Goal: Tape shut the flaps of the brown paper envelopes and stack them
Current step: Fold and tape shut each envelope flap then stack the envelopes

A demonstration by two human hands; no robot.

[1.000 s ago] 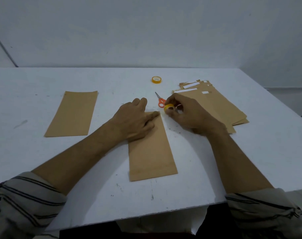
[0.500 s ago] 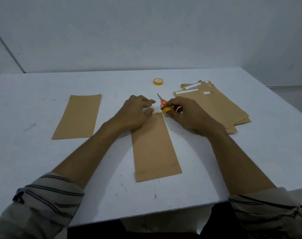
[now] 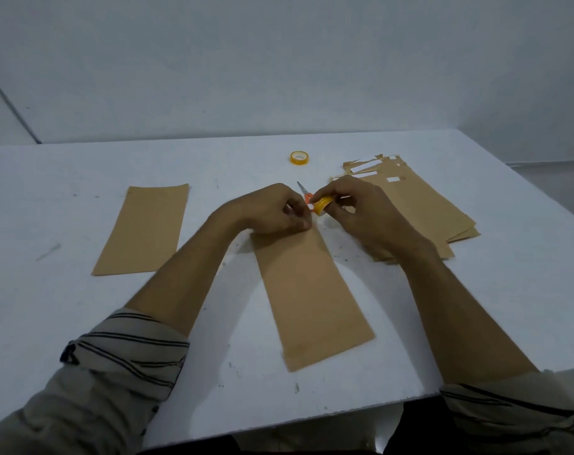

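On the table [image 3: 82, 323] before us an envelope [image 3: 311, 290] lies at centre, a second envelope [image 3: 144, 228] well to its left, the envelope stack [image 3: 423, 208] to its right, scissors [image 3: 303, 192] just behind it, a tape roll [image 3: 300, 158] farther back

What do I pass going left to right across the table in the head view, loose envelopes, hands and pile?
Lone envelope → left hand → centre envelope → right hand, holding a tape roll → envelope pile. The spare tape roll and scissors lie farther back and are left out.
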